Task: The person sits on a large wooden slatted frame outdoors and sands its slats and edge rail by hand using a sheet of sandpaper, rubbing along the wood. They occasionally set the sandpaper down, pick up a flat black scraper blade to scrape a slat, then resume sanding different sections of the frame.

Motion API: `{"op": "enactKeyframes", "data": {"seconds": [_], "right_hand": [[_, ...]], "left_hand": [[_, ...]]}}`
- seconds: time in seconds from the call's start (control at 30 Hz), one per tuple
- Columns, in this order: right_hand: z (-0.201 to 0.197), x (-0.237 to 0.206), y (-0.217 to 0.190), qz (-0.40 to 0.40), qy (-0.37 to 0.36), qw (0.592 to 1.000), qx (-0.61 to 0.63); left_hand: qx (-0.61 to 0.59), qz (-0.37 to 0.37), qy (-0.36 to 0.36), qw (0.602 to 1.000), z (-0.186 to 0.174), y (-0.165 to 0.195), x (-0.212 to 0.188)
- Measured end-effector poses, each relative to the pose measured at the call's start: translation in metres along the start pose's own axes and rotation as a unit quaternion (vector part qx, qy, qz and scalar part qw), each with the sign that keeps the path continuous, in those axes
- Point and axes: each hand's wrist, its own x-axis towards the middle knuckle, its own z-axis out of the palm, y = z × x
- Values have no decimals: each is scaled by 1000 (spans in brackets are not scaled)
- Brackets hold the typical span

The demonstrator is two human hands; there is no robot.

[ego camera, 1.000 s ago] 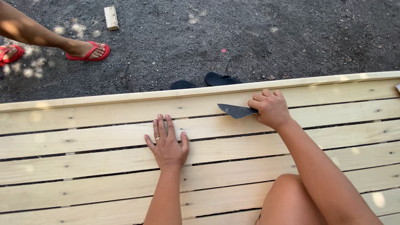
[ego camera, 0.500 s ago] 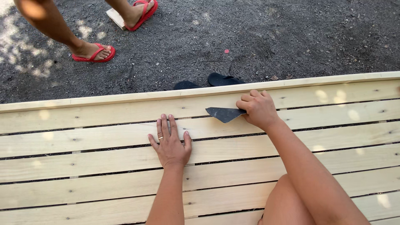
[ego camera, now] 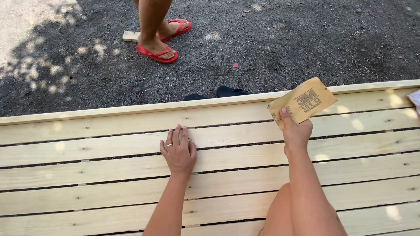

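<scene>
Here we press our left hand (ego camera: pixel 178 150) flat, fingers together, on the pale wooden slats (ego camera: pixel 87 157), while our right hand (ego camera: pixel 296 131) pinches a tan sandpaper sheet (ego camera: pixel 302 102), raised above the boards.

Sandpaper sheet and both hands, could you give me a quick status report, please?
Left hand flat on the pale wooden slats, empty. Right hand grips the sandpaper sheet, raised off the wood, tan backing up. Another person's feet in red flip-flops on the gravel beyond.

Pale slatted wooden worktop (ego camera: pixel 87 175) bare left and far right; left hand (ego camera: pixel 178 152) flat mid-worktop, lifted tan sandpaper sheet (ego camera: pixel 302 101) right.
</scene>
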Motion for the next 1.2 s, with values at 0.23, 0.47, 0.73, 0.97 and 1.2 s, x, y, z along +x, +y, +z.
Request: {"op": "enactKeyframes", "data": {"seconds": [0.23,0.47,0.73,0.97,1.2], "right_hand": [[-3,28,-5,32,-28,999,-34],[-4,32,2,25,-23,999,-8],[-5,38,-1,37,-17,999,32],[-8,39,1,18,-12,999,43],[-11,43,5,15,-11,999,46]], "left_hand": [[-134,203,26,970,36,91,48],[-98,341,-20,935,61,131,77],[-53,358,-153,919,55,154,105],[-59,370,-82,924,65,166,92],[-188,311,-110,925,62,152,91]]}}
